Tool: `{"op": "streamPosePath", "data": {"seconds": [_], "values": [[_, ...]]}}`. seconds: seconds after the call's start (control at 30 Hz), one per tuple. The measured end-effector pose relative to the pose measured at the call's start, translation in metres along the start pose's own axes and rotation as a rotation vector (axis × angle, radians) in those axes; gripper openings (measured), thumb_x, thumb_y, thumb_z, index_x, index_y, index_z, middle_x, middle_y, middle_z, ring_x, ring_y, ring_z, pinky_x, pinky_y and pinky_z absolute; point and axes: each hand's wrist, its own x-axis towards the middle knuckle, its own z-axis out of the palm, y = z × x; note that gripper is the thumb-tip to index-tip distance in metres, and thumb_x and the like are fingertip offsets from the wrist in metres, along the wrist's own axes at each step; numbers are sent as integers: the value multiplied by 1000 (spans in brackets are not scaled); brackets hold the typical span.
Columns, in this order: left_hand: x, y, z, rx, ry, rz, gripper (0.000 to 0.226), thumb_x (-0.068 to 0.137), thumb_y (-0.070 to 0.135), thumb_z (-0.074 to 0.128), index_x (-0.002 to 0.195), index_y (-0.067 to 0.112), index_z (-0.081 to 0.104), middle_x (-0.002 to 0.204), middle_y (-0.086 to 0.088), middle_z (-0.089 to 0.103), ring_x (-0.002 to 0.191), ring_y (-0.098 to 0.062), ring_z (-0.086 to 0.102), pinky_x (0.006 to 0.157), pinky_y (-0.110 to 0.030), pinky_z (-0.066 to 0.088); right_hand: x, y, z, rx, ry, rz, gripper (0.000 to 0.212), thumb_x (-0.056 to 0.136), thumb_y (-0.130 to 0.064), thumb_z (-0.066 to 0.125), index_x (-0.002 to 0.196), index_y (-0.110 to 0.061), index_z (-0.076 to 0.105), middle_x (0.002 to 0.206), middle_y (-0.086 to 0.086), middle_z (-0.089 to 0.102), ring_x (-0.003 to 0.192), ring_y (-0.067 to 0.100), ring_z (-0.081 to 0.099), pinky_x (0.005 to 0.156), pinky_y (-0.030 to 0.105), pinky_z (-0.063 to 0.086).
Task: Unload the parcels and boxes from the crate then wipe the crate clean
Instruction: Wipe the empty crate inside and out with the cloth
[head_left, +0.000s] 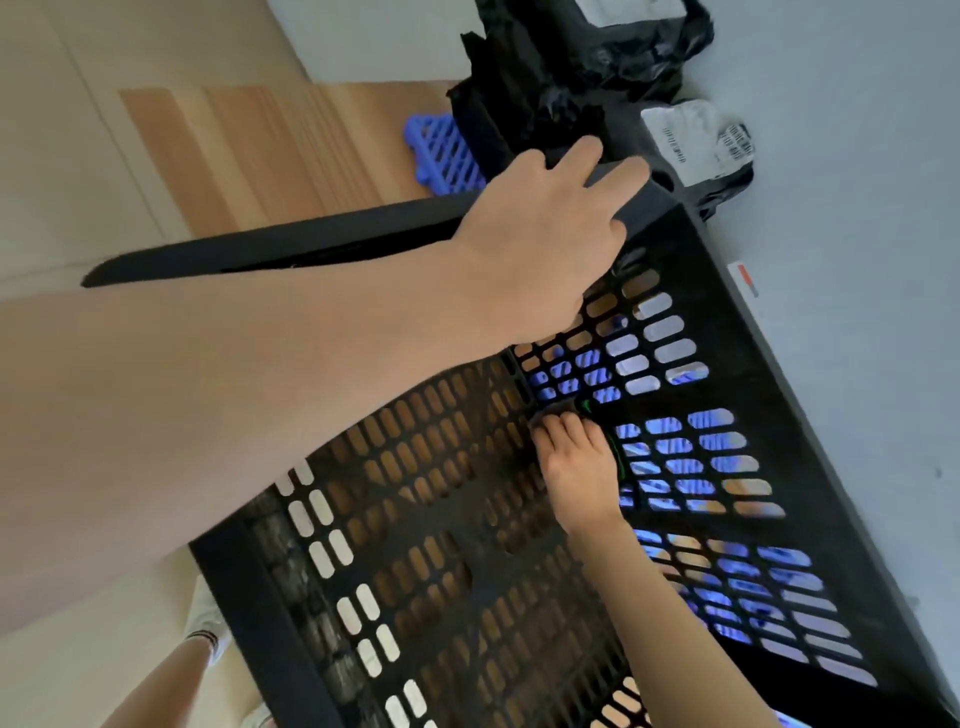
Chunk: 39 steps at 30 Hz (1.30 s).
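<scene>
A black slotted plastic crate (457, 545) fills the lower middle of the view, and no parcels are in sight inside it. My left hand (540, 244) reaches in from the left and grips the crate's top rim (270, 249) near a corner. My right hand (576, 467) is inside the crate. It holds a dark cloth with a green edge (615, 452) against the slotted surface near an inner corner; most of the cloth is hidden under the fingers. Black plastic parcels with white labels (597, 57) (696, 145) lie outside, just beyond the rim.
A blue slotted plastic piece (441, 150) lies on a light wooden board (260, 150) beyond the crate and shows through its slots. Pale grey floor (857, 208) runs along the right side. My white shoe (205, 618) stands by the crate's near-left edge.
</scene>
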Motion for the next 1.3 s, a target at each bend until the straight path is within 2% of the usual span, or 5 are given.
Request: {"op": "streamPosePath", "data": {"seconds": [0.3, 0.57, 0.77, 1.0, 1.3], "values": [[-3, 0, 0, 33, 29, 6, 35, 93, 32, 52, 118, 8, 57, 158, -11, 19, 131, -34, 33, 75, -37, 34, -41, 58, -62, 23, 262, 82, 30, 86, -12, 57, 114, -11, 68, 112, 5, 66, 105, 24, 50, 87, 34, 36], [-7, 0, 1, 38, 72, 17, 32, 89, 31, 52, 110, 9, 62, 155, -12, 27, 127, -34, 39, 69, -35, 31, -69, 82, -84, 13, 441, 179, 30, 86, -9, 63, 115, -13, 68, 117, 3, 66, 108, 23, 50, 93, 37, 35], [-4, -1, 3, 40, 57, 10, 33, 91, 28, 53, 112, 4, 60, 156, -13, 23, 130, -38, 35, 71, -39, 30, -42, 38, -27, -25, 232, 14, 32, 87, -10, 45, 106, -8, 71, 106, 7, 68, 101, 28, 61, 86, 34, 36], [-4, 0, 3, 41, 53, -6, 33, 93, 22, 51, 117, 1, 56, 157, -14, 21, 133, -39, 31, 72, -41, 29, -29, 16, -8, -54, 29, -65, 25, 71, -11, 77, 96, -10, 75, 96, 5, 70, 93, 26, 65, 83, 32, 50], [-6, -1, 3, 28, 78, 20, 33, 90, 26, 55, 112, 4, 63, 151, -13, 29, 125, -37, 39, 67, -38, 33, -74, 77, -86, 63, 421, 142, 22, 91, -10, 57, 110, -9, 69, 112, 5, 68, 104, 24, 53, 89, 35, 37]]}}
